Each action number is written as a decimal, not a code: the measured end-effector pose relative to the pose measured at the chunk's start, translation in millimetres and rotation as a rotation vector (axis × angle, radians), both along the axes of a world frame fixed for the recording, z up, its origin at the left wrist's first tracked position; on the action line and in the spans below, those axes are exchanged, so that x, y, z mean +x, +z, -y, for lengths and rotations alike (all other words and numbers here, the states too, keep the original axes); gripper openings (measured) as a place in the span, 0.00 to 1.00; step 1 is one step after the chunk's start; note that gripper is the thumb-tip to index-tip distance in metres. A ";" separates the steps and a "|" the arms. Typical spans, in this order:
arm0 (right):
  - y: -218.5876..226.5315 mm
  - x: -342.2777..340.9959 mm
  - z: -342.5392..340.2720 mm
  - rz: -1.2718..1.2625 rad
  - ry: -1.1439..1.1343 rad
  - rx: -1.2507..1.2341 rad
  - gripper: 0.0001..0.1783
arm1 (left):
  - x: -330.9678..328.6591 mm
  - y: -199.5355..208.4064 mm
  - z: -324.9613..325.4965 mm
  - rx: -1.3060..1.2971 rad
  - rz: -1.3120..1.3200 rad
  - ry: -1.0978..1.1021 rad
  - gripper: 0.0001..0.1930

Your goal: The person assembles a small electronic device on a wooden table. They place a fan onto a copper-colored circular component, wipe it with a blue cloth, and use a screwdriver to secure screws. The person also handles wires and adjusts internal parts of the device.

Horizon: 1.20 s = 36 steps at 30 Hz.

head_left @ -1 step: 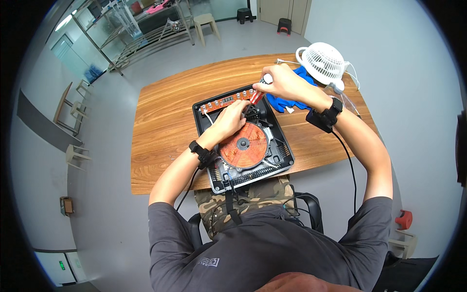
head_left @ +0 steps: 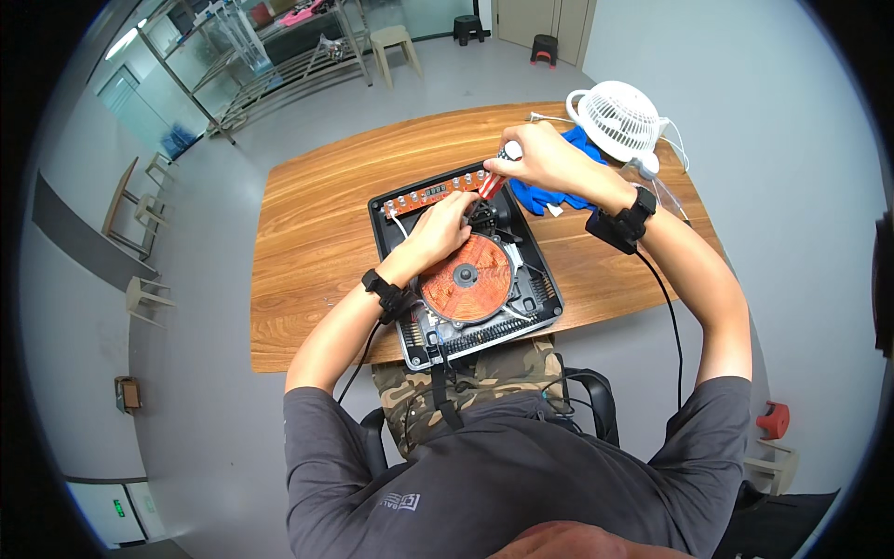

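Observation:
An opened induction cooker [head_left: 546, 307] lies on the wooden table before me, its round copper coil [head_left: 445, 293] and inner parts bare. In my right hand [head_left: 533, 156] is a screwdriver [head_left: 491, 186] with a red and white handle, gripped from above and tilted. It points down into the far middle of the housing, where its tip is hidden. My left hand [head_left: 441, 229] reaches over the coil's far left edge. Its fingers are closed beside the lower end of the screwdriver; what they pinch is hidden. Beyond them runs the orange control board [head_left: 406, 202].
Right of the cooker lies a blue cloth [head_left: 533, 197]. Behind it on the wooden table [head_left: 307, 242] stand a white fan-like appliance with a slatted cover [head_left: 616, 121] and some cables. A black cable [head_left: 677, 326] hangs from my right wrist device past the table edge.

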State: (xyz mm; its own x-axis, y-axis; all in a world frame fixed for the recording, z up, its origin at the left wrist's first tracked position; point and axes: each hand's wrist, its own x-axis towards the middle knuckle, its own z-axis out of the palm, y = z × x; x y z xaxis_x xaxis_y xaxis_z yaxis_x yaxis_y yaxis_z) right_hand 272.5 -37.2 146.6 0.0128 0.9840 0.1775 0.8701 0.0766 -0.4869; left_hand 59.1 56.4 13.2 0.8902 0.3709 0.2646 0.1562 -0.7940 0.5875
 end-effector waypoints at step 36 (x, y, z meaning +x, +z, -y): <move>-3.6 35.3 -42.7 0.152 -0.059 0.097 0.24 | 0.6 -18.3 -46.3 0.296 -0.163 0.199 0.15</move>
